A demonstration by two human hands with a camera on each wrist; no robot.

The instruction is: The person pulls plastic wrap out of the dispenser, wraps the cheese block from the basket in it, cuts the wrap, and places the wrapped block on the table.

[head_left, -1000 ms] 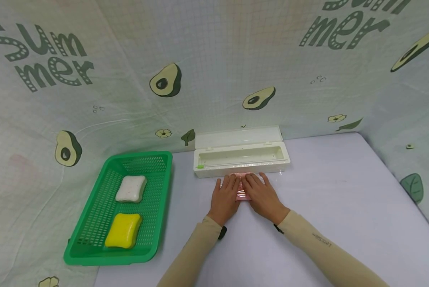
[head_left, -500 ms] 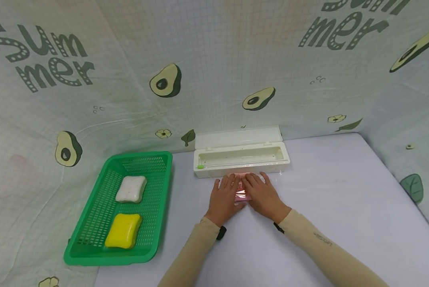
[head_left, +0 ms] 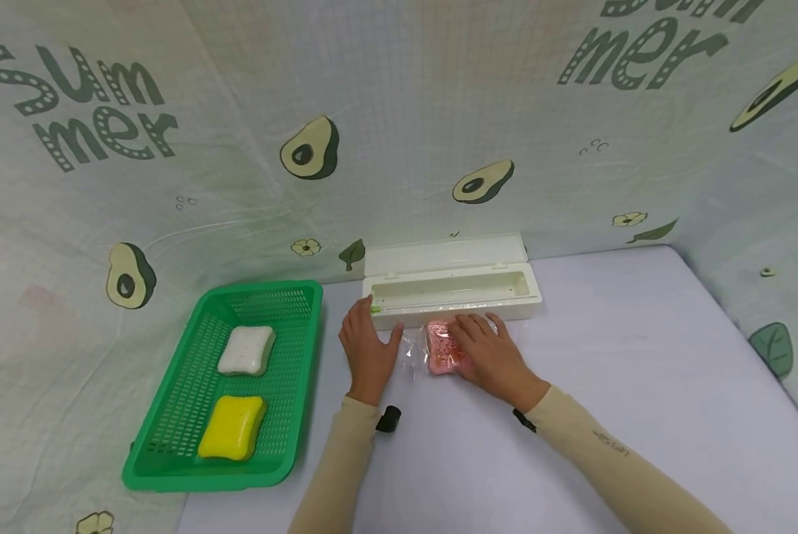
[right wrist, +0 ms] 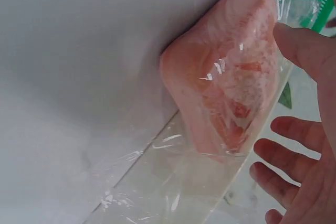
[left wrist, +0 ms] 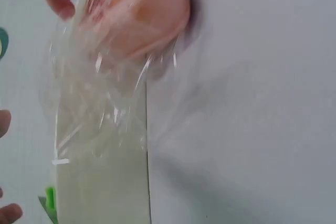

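Left hand: the bare left hand [head_left: 368, 352] was spread, a clear gap between thumb and fingers, its fingertips at the left front end of the box; contact could not be told.
Right hand: the bare right hand [head_left: 495, 360] had loosely parted fingers, lying over the right side of the block without closing round it.
Pink block: the pink, rounded-square block with a red-speckled face [head_left: 442, 348] lay on the table just in front of the box, between the hands and nearer the right.
Film: clear, shiny plastic film [left wrist: 113, 111] covered the block and ran out loose and crumpled beside it.
Box: the long white plastic box [head_left: 452, 310] stood with its lid [head_left: 446, 254] raised behind; a small bright green slider [head_left: 375, 308] sat at its left end.
Basket: the green perforated plastic basket [head_left: 308, 356], to the left, held a white pillow-shaped block [head_left: 246, 350] above a glossy yellow one [head_left: 232, 428].
Table: a pale lilac cloth [head_left: 612, 371] covered it.
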